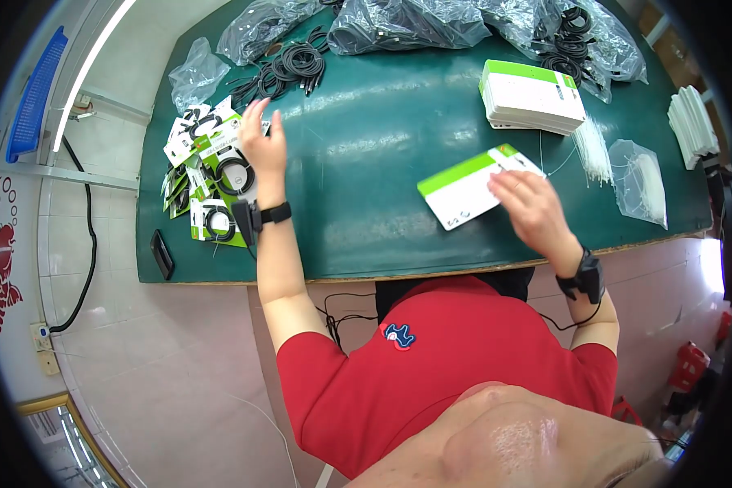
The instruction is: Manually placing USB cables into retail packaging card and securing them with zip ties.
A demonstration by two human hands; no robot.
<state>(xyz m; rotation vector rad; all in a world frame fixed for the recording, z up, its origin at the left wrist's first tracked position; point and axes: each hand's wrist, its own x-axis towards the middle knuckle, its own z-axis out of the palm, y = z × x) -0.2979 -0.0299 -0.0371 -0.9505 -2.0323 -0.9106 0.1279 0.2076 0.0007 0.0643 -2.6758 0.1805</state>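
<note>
A flat, rectangular card (pixel 459 195) lies right of centre in the frame, white with a bright green band along its upper edge, a small reddish patch at the band's right end and little dark marks near its lowest corner. It sits aslant, the green edge climbing toward the right. The right hand (pixel 533 213) is at the card's right end, its bent fingers touching the upper face; the thumb is hidden, so I cannot tell whether the hand pinches the card or merely rests on it. Most of the card reaches out to the left of that hand.

Just above, toward the upper right, stands a neat stack of similar cards (pixel 533 104). Beside it are a bundle of thin white strips (pixel 595 154) and a clear bag (pixel 641 185).

The left hand (pixel 264 150), left of centre, grasps nothing visible, its fingers spread and pointing up the frame. It is next to a heap of packaged cables (pixel 224 175), black coils on green and white cards.

Loose black cables (pixel 289 69) and large plastic bags (pixel 407 26) line the top of the green tabletop (pixel 358 163); a dark flat object (pixel 162 254) lies near its lower left corner.
</note>
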